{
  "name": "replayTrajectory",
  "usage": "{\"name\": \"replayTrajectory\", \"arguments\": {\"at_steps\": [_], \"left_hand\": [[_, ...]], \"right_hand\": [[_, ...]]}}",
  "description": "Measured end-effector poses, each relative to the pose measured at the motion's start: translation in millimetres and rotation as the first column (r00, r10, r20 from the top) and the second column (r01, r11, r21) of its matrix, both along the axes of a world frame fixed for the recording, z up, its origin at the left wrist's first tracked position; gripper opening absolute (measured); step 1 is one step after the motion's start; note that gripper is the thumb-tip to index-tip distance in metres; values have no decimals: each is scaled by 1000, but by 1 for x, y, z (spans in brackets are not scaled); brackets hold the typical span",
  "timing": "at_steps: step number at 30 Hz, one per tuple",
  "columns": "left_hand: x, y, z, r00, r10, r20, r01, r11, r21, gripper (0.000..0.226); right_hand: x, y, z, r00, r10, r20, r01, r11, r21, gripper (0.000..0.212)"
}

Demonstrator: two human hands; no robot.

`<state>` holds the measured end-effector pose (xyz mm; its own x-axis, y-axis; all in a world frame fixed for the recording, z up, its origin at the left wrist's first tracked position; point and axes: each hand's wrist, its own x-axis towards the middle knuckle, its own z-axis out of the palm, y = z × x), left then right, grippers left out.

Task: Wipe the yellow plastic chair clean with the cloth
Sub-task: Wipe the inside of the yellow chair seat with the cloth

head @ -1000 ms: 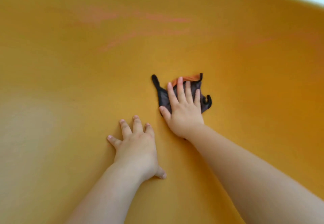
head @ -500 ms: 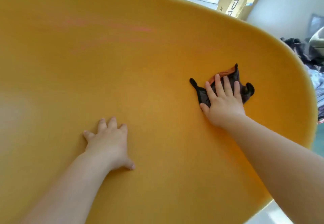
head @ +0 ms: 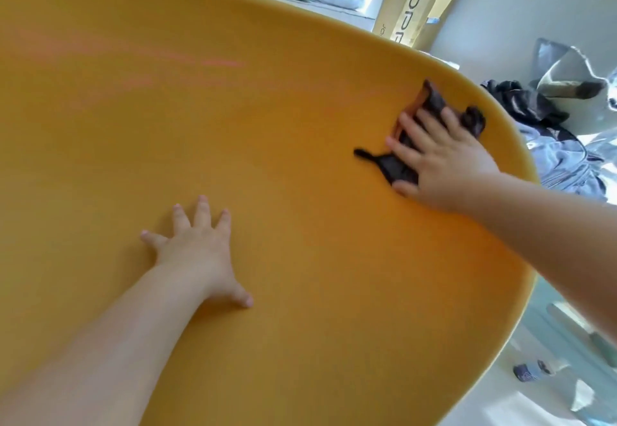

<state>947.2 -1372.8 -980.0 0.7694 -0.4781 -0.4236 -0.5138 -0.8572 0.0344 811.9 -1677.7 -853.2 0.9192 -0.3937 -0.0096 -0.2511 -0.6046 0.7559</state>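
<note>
The yellow plastic chair (head: 233, 158) fills nearly the whole view, its broad curved shell lying under the 2 hands. The right hand (head: 444, 162) lies flat on the dark cloth (head: 397, 170), fingers straight and slightly spread, pressing it onto the shell close to the chair's far right rim. Nothing is clutched: the cloth is only pinned under palm and fingers, with 1 thin tail sticking out toward the chair's middle and a bunched lobe poking out on the rim side. The left hand (head: 197, 252) rests bare on the chair's middle, fingers splayed and straight, holding nothing and apparently bracing the shell. The step in hand looks like a wiping stroke along the rim side. To do it well, the palm should bear evenly so the crumpled cloth spreads rather than rolls into a lump. The stroke should also run right over the chair's edge, and since the cloth is small, overlapping passes would serve best. Faint pinkish streaks (head: 213, 61) show on the chair's upper part, well apart from the cloth, and probably call for firmer rubbing. Beyond the chair's rim stand a cardboard box (head: 414, 1) and a heap of clothing (head: 551, 158); whether either touches the chair I cannot tell.
</note>
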Motion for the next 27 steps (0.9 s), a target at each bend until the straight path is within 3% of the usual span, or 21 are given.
{"name": "replayTrajectory", "arguments": {"at_steps": [3,6,9,12,15,18,21,25,27], "left_hand": [[16,-17,3,998,52,-45,-50,997,53,169],[22,-31,0,995,62,-83,-52,992,112,175],[25,-35,-3,996,43,-73,-31,987,159,178],[23,-31,0,999,5,-48,3,985,172,173],[22,-28,1,999,-39,-2,39,984,175,171],[23,-29,2,998,-62,15,58,981,185,171],[23,-30,2,998,-66,4,64,980,189,172],[24,-30,1,998,-67,-2,67,981,182,172],[24,-28,0,998,-68,-3,68,983,172,171]], "right_hand": [[46,-8,3,972,-36,233,53,996,-66,82],[81,18,-42,929,-85,359,47,993,112,83],[97,58,-98,964,8,264,-98,939,329,78],[80,81,-122,975,222,27,-205,842,499,70],[58,54,-99,959,283,-8,-257,882,395,81],[57,-4,-37,960,129,250,-152,985,79,98],[70,-27,4,901,85,425,-35,991,-126,98],[113,0,-28,815,-40,579,10,998,55,97],[132,24,-60,836,-55,547,-66,978,198,95]]}}
